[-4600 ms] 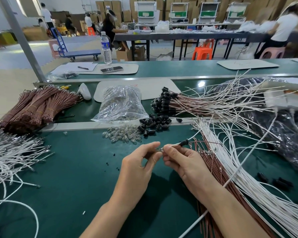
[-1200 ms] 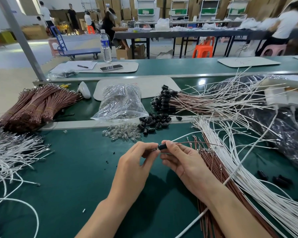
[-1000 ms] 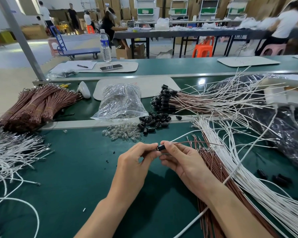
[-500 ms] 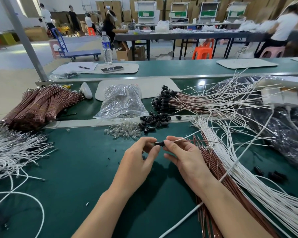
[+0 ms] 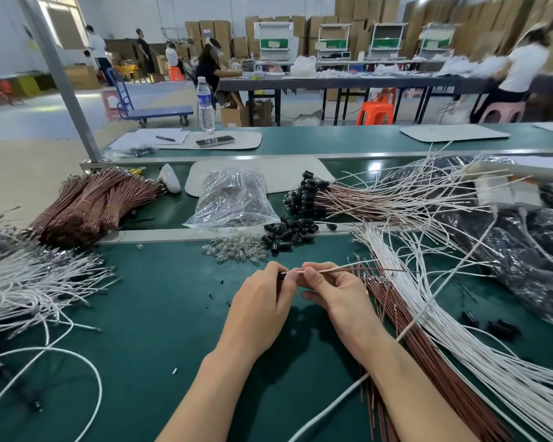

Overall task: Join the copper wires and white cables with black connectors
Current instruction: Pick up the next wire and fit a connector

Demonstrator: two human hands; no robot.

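The left hand [image 5: 262, 303] had closed further round the black connector [image 5: 282, 276], now nearly hidden; the right hand [image 5: 336, 290] pinched, seemingly, a white cable [image 5: 342, 267] beside it.

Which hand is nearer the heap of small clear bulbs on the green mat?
Left. The left hand, pinching a black connector, is just on the person's side of the clear bulbs; the right hand, pinching a white cable, lies farther off to their right.

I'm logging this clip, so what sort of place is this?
Most likely a factory assembly hall: a long green workbench, bundled copper wires and loose black connectors laid out in bulk, and stacked cardboard boxes behind other workers.
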